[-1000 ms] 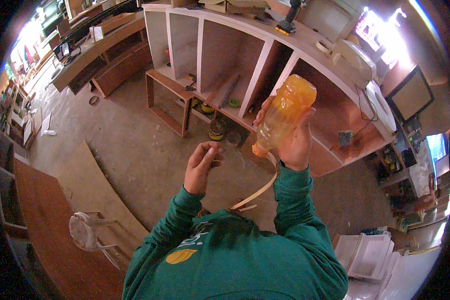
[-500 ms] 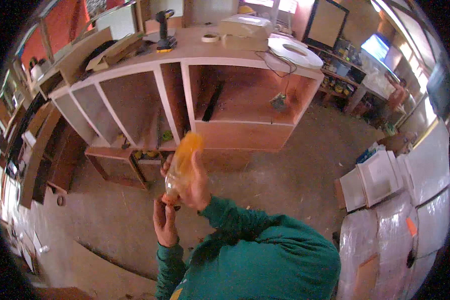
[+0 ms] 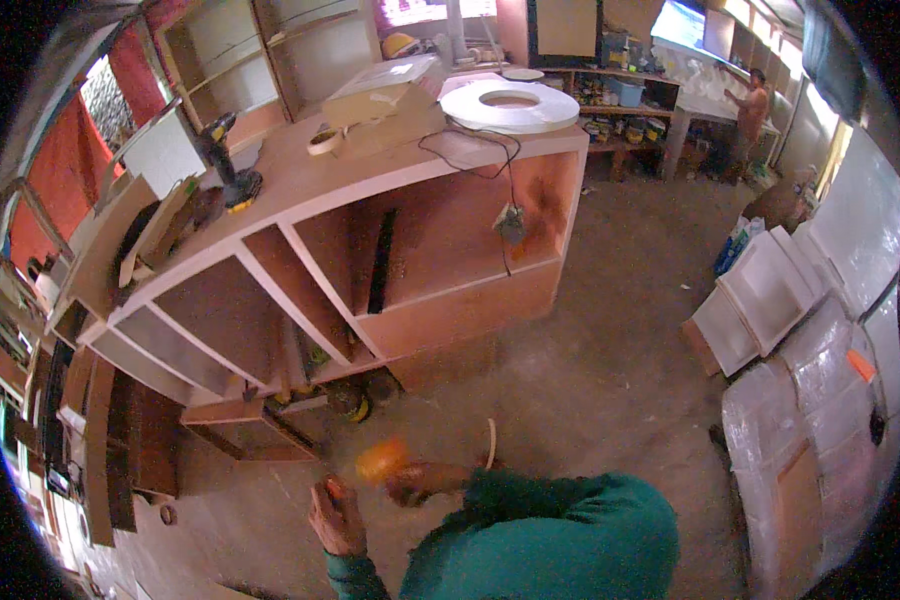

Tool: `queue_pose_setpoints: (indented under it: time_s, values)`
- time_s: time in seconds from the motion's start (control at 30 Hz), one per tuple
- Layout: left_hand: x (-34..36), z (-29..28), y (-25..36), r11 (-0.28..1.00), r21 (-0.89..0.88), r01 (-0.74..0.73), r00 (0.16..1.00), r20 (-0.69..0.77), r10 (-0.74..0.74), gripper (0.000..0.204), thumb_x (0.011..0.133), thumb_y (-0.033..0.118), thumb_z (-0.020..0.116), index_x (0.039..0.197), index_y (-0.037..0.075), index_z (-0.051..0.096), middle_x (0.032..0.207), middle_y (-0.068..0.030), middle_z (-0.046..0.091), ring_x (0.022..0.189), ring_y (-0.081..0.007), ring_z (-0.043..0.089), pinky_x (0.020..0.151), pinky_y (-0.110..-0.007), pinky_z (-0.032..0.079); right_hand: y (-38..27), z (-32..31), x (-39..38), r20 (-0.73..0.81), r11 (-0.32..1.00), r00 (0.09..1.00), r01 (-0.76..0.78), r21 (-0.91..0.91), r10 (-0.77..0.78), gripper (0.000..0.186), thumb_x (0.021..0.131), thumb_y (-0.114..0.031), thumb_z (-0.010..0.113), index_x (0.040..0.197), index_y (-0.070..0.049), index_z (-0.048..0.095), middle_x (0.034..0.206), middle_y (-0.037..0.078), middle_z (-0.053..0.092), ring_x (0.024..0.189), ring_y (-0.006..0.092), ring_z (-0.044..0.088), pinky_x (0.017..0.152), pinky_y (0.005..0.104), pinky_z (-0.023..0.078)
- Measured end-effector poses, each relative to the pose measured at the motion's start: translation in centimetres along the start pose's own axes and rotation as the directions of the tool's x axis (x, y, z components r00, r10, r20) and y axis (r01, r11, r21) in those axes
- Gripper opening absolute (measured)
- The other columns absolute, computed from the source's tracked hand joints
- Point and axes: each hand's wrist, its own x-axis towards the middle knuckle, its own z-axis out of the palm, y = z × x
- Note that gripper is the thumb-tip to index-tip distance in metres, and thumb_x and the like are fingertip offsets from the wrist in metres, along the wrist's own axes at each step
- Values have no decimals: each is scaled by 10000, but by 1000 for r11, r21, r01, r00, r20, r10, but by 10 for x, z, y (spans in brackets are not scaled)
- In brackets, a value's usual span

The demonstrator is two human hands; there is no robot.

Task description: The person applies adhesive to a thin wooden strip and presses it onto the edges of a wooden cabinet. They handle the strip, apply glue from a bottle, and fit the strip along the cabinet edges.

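Note:
My right hand (image 3: 410, 484) is closed on a plastic bottle with orange contents (image 3: 380, 460), which is tilted and blurred by motion. The bottle's neck does not show clearly. To its left, my left hand (image 3: 338, 520) has its fingers drawn together around a small orange-red piece (image 3: 336, 488); it looks like a cap, but is too small to be sure of. A gap separates the two hands. Both are low in front of me, over the floor, on the near side of a wooden cabinet frame (image 3: 420, 300).
On the cabinet top are a cordless drill (image 3: 232, 175), a tape roll (image 3: 325, 142), a cardboard box (image 3: 385, 95) and a white ring-shaped coil (image 3: 510, 103). Wrapped panels (image 3: 770, 430) lean at right. A pale curved strip (image 3: 491, 440) rises beside my right forearm. Another person (image 3: 753, 112) stands far right.
My view has swung, so the cabinet sits tilted and farther left. Both hands are lower in view. The bottle and left hand, together before, are now apart.

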Motion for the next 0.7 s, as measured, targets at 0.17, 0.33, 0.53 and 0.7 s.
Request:
queue_pose_setpoints:
  time_s: [0.17, 0.33, 0.53, 0.7]
  values:
    - [28, 11, -13, 945, 72, -319, 863, 434, 259, 186, 839, 150, 680, 949, 41, 576, 832, -176, 646, 718, -365, 642, 612, -429, 513, -10, -44, -28, -66, 880, 991, 73, -469, -117, 640, 790, -474, 741, 1232, -71, 515, 1160, 112, 590, 1063, 224, 576, 892, 372, 484]
    - [64, 50, 22, 900, -89, -427, 759, 506, 411, 235, 803, 142, 726, 969, 51, 587, 864, -169, 667, 740, -373, 660, 613, -418, 538, 15, -67, -4, 26, 695, 902, 351, -627, -432, 781, 701, -483, 804, 1271, -62, 476, 1233, 164, 564, 1148, 303, 551, 967, 430, 451]
    - [84, 49, 29, 918, 23, -396, 851, 384, 357, 220, 824, 120, 699, 990, 50, 572, 868, -145, 679, 744, -324, 682, 611, -392, 543, -48, -82, 5, 49, 773, 963, 244, -586, -266, 682, 725, -437, 786, 1201, -44, 499, 1150, 192, 583, 1080, 381, 561, 911, 446, 459]
    - [72, 59, -2, 966, 204, -160, 970, 214, 116, 179, 846, 157, 687, 914, 66, 549, 764, -113, 662, 671, -297, 676, 573, -386, 527, -22, -81, 51, -151, 651, 837, 282, -705, -527, 551, 741, -370, 777, 1108, -46, 524, 967, 171, 591, 959, 396, 561, 858, 438, 463]
